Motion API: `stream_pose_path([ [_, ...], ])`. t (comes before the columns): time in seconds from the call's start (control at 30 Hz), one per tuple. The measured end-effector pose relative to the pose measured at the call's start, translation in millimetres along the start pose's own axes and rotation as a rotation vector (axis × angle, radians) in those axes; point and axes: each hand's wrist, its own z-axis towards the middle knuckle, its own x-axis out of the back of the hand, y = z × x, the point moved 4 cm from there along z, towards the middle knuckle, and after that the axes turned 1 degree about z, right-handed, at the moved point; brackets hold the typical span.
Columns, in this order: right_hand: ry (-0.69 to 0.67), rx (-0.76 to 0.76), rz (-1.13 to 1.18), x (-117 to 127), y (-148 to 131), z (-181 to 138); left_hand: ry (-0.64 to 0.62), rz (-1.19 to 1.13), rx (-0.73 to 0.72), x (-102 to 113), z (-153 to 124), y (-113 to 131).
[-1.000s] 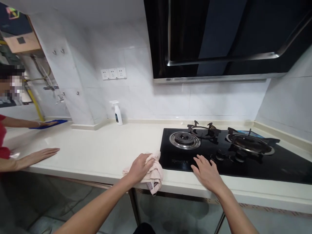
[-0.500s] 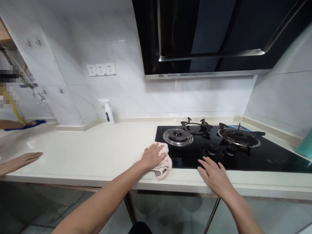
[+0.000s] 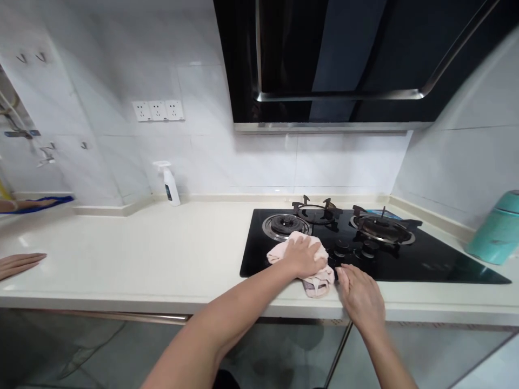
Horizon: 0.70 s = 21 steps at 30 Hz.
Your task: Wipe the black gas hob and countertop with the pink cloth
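My left hand (image 3: 303, 258) presses a crumpled pale pink cloth (image 3: 318, 283) onto the front left part of the black glass gas hob (image 3: 438, 265). Part of the cloth hangs over the hob's front edge onto the white worktop. Just right of the cloth, my right hand (image 3: 362, 294) rests at the front edge of the hob, its fingers loosely bent and holding nothing. Whether its fingertips touch the cloth, I cannot tell. Behind the cloth is the left burner (image 3: 286, 224), without a pan support on it; two control knobs (image 3: 370, 248) sit beyond my right hand.
A white spray bottle (image 3: 171, 186) stands by the back wall. At far left, a co-worker's hand (image 3: 22, 263) lies on the worktop (image 3: 121, 254), another on a blue cloth (image 3: 57, 200). A turquoise bottle (image 3: 497, 229) stands at right. The black range hood (image 3: 324, 65) hangs above.
My left hand has slid the pink cloth rightward from the hob's left edge onto the glass. My right hand's fingers have drawn closer together. The view has turned slightly right.
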Motion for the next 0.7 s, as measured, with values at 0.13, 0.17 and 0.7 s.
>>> stream_pose_path([
  [0.13, -0.011, -0.029, -0.025, 1.1, 1.1, 2.5, -0.002, -0.046, -0.052, 1.2, 29.8, 22.7],
  [0.17, -0.02, -0.03, -0.021, 1.8, 0.8, 3.4, -0.003, -0.049, -0.063, 2.0, 34.1, 24.5],
  [0.7, 0.052, -0.019, 0.133, 4.7, 5.2, -5.5, 0.049, -0.169, -0.371, 12.2, -87.3, 4.5],
])
